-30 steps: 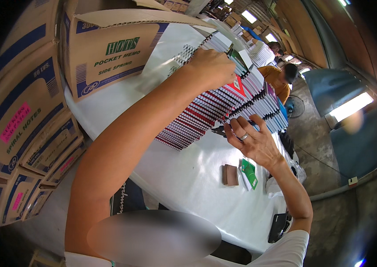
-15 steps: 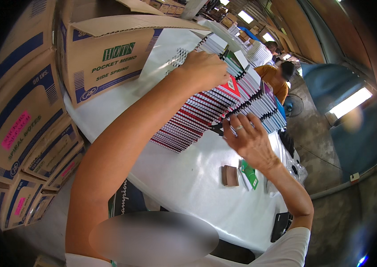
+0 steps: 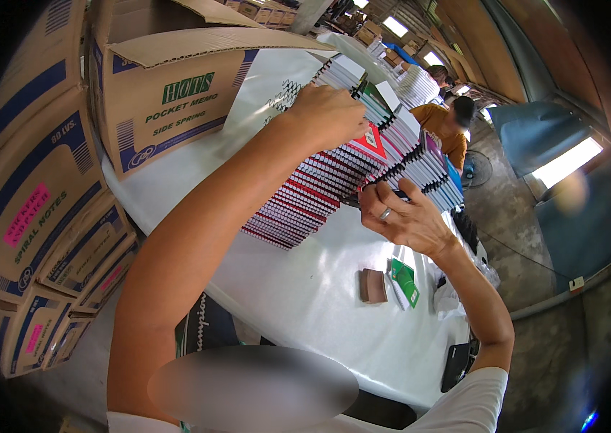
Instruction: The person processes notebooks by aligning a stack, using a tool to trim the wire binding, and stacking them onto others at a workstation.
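Observation:
Stacked spiral notebooks (image 3: 294, 198), bound edges facing me, stand in tight rows on the white table. My left hand (image 3: 330, 114) reaches over the top of the stack, fingers folded down at the edge of a red-covered spiral notebook (image 3: 372, 141); its fingertips are partly hidden. My right hand (image 3: 403, 216), with a ring on one finger, is curled against the stack's near right side, close to black-bound notebooks (image 3: 406, 166). Whatever lies between its fingers is hidden.
An open cardboard box (image 3: 175, 108) stands on the table at left, beside stacked cartons (image 3: 38, 195). A small brown block (image 3: 373, 286) and a green-covered notebook (image 3: 404, 283) lie nearer me. Two people, one in an orange shirt (image 3: 439, 128), are beyond the stack.
My right hand's fingers have curled in more and shifted slightly up along the stack. The left hand stays in nearly the same place on top.

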### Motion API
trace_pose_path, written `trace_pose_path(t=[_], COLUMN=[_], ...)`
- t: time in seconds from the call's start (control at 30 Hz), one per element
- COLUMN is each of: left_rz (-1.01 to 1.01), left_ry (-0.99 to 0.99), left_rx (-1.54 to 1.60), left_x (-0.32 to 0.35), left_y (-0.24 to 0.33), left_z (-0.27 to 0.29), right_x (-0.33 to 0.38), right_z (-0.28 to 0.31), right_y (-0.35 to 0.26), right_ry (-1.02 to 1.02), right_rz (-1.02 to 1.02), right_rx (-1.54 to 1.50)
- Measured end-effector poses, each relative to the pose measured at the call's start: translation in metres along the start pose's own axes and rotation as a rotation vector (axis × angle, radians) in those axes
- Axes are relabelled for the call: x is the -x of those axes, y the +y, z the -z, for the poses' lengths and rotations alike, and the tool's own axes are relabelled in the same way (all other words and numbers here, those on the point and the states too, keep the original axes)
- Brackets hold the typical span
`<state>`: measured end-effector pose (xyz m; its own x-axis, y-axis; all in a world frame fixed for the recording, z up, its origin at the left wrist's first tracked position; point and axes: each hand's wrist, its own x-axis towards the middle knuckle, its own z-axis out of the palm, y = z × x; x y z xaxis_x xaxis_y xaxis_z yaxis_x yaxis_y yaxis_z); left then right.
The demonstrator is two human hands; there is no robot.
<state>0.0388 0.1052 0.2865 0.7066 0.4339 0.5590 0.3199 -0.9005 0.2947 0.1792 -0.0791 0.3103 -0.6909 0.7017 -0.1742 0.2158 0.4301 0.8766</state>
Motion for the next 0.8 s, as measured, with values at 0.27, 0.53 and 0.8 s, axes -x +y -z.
trace_pose_path(t=[0.27, 0.53, 0.8], left_rz=[0.030, 0.032, 0.021], left_ry=[-0.014, -0.011, 0.034], left_rx=[-0.008, 0.003, -0.007], left_x=[-0.002, -0.003, -0.002], left_y=[0.000, -0.001, 0.002], left_z=[-0.001, -0.003, -0.002], right_x=[-0.019, 0.021, 0.024], right_z=[0.022, -0.008, -0.018], right_y=[-0.032, 0.017, 0.014], right_ry=[-0.298, 0.103, 0.127], right_rz=[-0.358, -0.064, -0.017], right_rx=[-0.229, -0.031, -0.021])
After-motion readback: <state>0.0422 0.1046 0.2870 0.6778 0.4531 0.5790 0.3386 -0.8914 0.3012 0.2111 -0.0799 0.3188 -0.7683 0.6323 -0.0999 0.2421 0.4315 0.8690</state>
